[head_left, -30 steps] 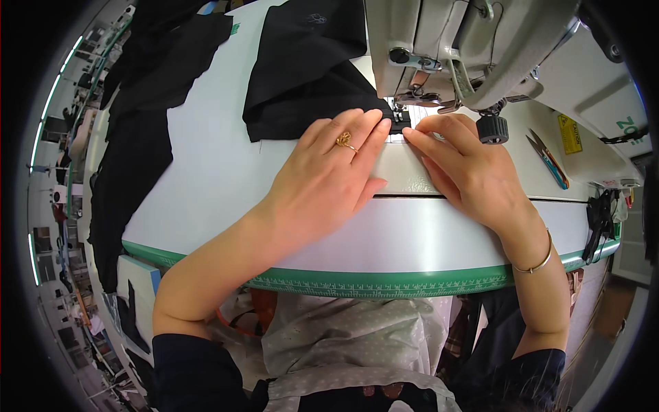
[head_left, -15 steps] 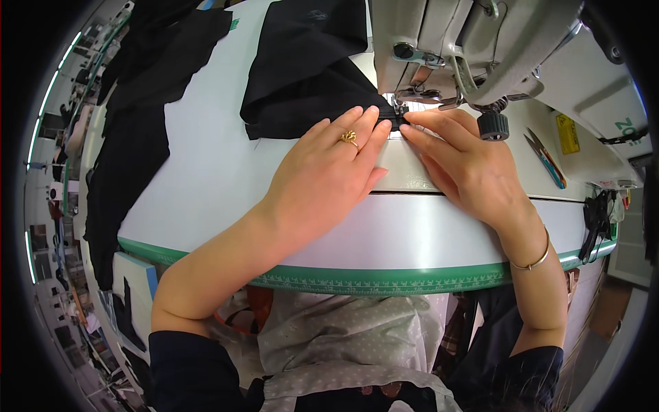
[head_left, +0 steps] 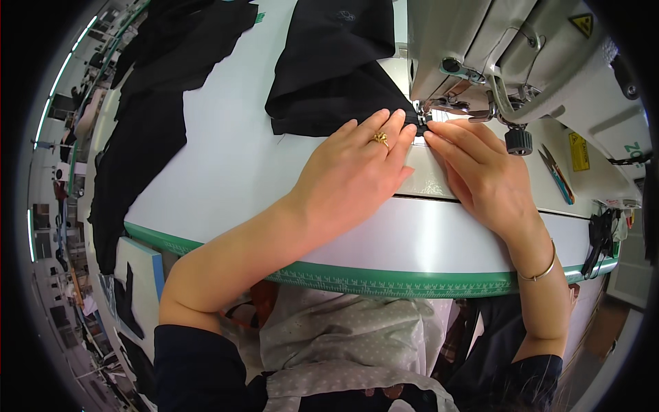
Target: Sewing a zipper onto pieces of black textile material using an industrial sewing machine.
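A folded piece of black fabric [head_left: 329, 75] lies on the sewing machine's bed, its narrow right end under the presser foot [head_left: 422, 115]. My left hand [head_left: 357, 158] lies flat on the near edge of that fabric, fingers stretched out and a gold ring on one of them. On the other side of the foot, my right hand [head_left: 484, 165] rests with fingers extended and fingertips touching the fabric's right end. Its thumb is mostly hidden beneath the palm. The sewing machine head [head_left: 473, 55] stands above, and the needle tip is too small to make out.
More black fabric [head_left: 147, 117] hangs over the table's left edge. Thread snips [head_left: 557, 177] lie right of my right hand, near a yellow label [head_left: 580, 151]. A green measuring strip [head_left: 384, 281] runs along the table's front edge. Black straps [head_left: 599, 240] hang at the right.
The whole view has shifted, so the machine and table sit farther right in the picture. Both hands keep about the same place beside the presser foot.
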Available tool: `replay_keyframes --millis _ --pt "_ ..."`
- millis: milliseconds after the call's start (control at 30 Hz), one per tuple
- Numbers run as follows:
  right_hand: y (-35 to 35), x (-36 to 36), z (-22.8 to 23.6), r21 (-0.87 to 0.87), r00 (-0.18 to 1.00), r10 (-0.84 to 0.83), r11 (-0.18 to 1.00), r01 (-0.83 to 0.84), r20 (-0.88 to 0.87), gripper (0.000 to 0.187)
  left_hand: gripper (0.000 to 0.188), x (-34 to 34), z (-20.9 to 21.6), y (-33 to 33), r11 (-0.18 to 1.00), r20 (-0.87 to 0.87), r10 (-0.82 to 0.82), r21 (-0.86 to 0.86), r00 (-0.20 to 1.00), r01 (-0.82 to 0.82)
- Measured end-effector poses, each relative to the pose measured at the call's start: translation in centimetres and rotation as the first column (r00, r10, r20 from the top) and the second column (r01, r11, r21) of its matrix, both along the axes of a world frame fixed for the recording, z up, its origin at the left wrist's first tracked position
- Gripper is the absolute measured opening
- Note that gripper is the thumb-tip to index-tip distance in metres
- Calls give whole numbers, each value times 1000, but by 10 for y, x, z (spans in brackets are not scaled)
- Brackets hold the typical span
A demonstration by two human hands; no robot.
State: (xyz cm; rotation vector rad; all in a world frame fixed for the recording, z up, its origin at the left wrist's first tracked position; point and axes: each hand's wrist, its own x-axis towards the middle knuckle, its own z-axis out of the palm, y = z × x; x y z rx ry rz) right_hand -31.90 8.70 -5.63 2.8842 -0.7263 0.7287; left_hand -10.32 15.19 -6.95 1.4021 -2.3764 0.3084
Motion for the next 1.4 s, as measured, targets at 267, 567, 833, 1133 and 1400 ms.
replay_keyframes --millis 267,567,833,1133,1400 --pt "-1 -1 -1 10 1000 -7 1000 7 17 35 46 -1 2 -1 1000 6 10 6 1000 -10" --pt "-6 0 -3 71 997 -29 997 24 66 35 45 1 1 -9 999 -4 23 38 1000 -23" --pt "-10 -4 -6 120 995 -94 988 95 -16 42 49 4 -2 -13 996 -95 19 85 995 -11" --pt "-11 -17 -8 164 982 -185 970 177 34 40 54 12 -5 -15 996 -154 64 70 986 -53" --pt "-29 -31 -11 -9 972 -224 974 226 68 18 50 28 -4 -23 915 -22 361 201 932 -349"
